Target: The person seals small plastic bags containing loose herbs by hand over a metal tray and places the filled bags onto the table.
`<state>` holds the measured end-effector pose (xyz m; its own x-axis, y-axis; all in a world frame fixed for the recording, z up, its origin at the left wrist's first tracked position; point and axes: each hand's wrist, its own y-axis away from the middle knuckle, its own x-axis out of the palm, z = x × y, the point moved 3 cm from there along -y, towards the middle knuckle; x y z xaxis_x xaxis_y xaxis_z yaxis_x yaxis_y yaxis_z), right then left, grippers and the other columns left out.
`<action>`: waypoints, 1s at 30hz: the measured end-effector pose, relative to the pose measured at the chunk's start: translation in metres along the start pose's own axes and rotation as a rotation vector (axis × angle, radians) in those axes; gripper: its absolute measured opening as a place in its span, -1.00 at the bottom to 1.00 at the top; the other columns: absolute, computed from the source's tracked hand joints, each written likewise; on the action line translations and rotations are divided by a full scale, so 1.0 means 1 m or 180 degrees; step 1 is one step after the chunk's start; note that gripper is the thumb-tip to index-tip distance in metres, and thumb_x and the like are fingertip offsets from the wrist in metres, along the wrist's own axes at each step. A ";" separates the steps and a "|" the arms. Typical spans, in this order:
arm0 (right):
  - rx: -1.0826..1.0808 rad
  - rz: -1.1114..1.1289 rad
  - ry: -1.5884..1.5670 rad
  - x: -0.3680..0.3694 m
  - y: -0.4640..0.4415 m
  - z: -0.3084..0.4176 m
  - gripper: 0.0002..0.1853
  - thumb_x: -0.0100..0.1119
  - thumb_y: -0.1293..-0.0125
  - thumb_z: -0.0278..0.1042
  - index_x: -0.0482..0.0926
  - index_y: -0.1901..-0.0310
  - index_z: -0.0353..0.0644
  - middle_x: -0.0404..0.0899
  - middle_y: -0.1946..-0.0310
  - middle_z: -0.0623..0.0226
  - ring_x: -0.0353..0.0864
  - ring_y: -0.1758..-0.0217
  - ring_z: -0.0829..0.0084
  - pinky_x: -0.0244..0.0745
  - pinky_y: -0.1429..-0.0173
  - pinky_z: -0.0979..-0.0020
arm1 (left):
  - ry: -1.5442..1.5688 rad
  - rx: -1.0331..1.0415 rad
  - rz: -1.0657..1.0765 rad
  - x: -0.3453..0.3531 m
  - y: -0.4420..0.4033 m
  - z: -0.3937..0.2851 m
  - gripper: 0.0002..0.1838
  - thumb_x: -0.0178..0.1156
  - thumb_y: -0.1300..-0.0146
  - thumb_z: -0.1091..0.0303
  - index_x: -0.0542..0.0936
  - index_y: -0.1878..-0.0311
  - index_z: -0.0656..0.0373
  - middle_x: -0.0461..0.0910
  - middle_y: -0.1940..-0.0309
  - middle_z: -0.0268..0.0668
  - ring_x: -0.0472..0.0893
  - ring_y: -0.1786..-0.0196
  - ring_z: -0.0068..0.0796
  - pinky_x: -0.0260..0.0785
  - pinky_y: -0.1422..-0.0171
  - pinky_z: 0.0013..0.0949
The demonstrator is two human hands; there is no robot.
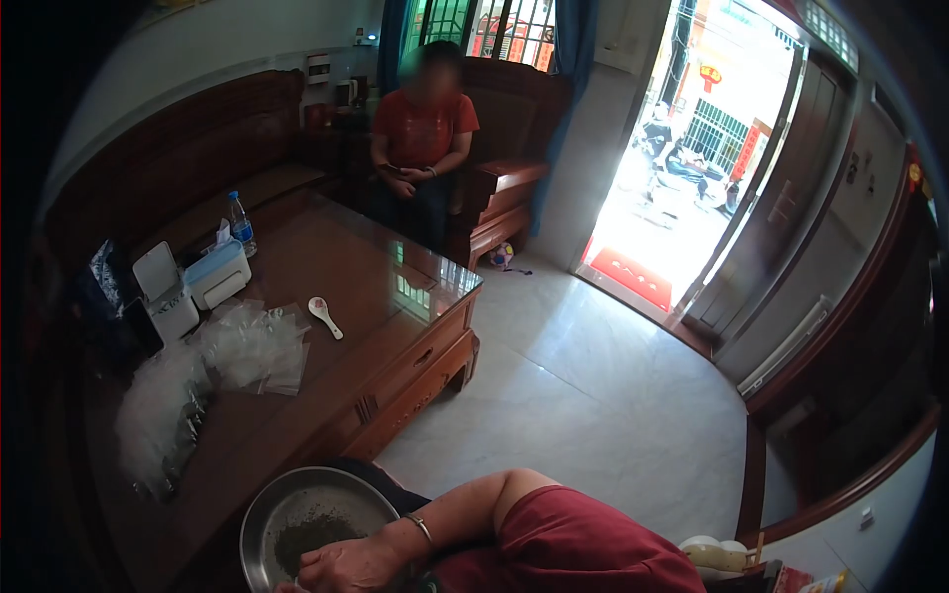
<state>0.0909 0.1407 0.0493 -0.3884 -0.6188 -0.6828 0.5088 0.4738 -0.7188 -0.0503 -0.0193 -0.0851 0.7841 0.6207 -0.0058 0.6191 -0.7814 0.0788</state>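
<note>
A round metal pan (262,514) at the bottom left holds a dark, greenish-brown loose material. From the right, an arm in a red sleeve with a bracelet reaches in, and my right hand (348,565) is over the pan's lower right part. Its fingers are curled together; what they hold, if anything, is hidden. My left hand does not show. On the brown table (346,262) beyond the pan lie a white spoon (324,318) and many clear plastic bags (252,346).
A tissue box (215,275), a white open box (168,296) and a water bottle (241,223) stand on the table's left part. A person (420,133) in red sits behind it. An open doorway (692,148) is at the right.
</note>
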 end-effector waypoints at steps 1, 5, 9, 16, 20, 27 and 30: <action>0.0041 -0.0024 -0.0039 0.000 -0.001 -0.001 -0.77 0.18 0.06 -0.22 0.41 0.69 -0.11 0.39 0.58 0.25 0.31 0.44 0.23 0.25 0.23 0.25 | 0.0122 -0.0010 -0.0026 0.010 0.007 -0.004 -0.85 0.02 -0.19 0.33 0.46 0.43 0.18 0.49 0.41 -0.27 0.41 0.39 -0.48 0.26 0.20 -0.49; 0.0165 -0.0094 -0.0183 0.003 -0.005 -0.004 -0.75 0.16 0.00 -0.22 0.41 0.69 -0.12 0.39 0.63 0.28 0.31 0.48 0.23 0.25 0.30 0.25 | 0.0613 -0.0064 -0.0139 0.032 0.021 -0.006 -0.80 -0.03 -0.27 0.27 0.42 0.17 0.19 0.44 0.16 -0.21 0.43 0.16 -0.37 0.25 -0.02 -0.36; 0.0825 -0.0271 -0.0672 0.011 0.004 -0.017 -0.75 0.12 -0.10 -0.23 0.45 0.63 -0.15 0.44 0.61 0.28 0.34 0.55 0.22 0.27 0.40 0.28 | 0.1104 -0.0122 -0.0231 0.042 0.020 0.005 -0.65 -0.09 -0.35 0.22 0.39 -0.10 0.20 0.38 -0.09 -0.15 0.45 -0.07 -0.26 0.24 -0.23 -0.23; 0.3084 0.0210 -0.2439 -0.002 0.022 -0.037 -0.87 0.04 -0.24 -0.39 0.56 0.26 -0.20 0.55 0.44 0.43 0.40 0.47 0.55 0.39 0.31 0.51 | 0.0962 -0.0854 0.0318 0.080 0.033 -0.051 -0.27 0.15 -0.06 0.30 0.13 -0.32 0.17 0.38 -0.09 -0.13 0.53 0.08 -0.35 0.40 0.06 -0.38; 0.3928 -0.0403 -0.2832 0.014 0.037 -0.050 -0.86 0.02 -0.29 -0.37 0.56 0.26 -0.18 0.47 0.53 0.47 0.33 0.53 0.70 0.27 0.43 0.65 | 0.1937 -0.0323 0.0280 0.069 0.051 -0.073 -0.08 0.13 -0.12 -0.13 -0.03 -0.38 0.19 0.17 -0.27 -0.06 0.56 0.16 -0.22 0.35 0.15 -0.42; 0.4759 -0.1369 -0.5089 0.050 0.054 -0.041 -0.87 0.00 -0.33 -0.36 0.52 0.24 -0.19 0.51 0.44 0.42 0.39 0.51 0.67 0.26 0.46 0.69 | 0.1284 -0.0081 -0.0244 0.061 0.058 -0.099 -0.02 0.36 0.04 0.15 -0.01 -0.36 0.24 0.15 -0.24 -0.05 0.53 0.10 -0.26 0.35 0.11 -0.40; 0.4888 -0.1622 -0.5483 0.055 0.051 -0.039 -0.87 0.00 -0.33 -0.36 0.51 0.23 -0.19 0.53 0.39 0.38 0.41 0.50 0.65 0.27 0.45 0.69 | 0.0996 0.0138 -0.0367 0.060 0.049 -0.105 0.00 0.40 0.10 0.22 0.01 -0.35 0.24 0.16 -0.23 -0.05 0.51 0.06 -0.26 0.36 0.07 -0.36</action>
<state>0.0661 0.1553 -0.0297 -0.2849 -0.6330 0.7198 0.9139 0.0472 0.4033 0.0222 -0.0133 0.0230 0.6612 0.6899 0.2948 0.7095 -0.7027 0.0529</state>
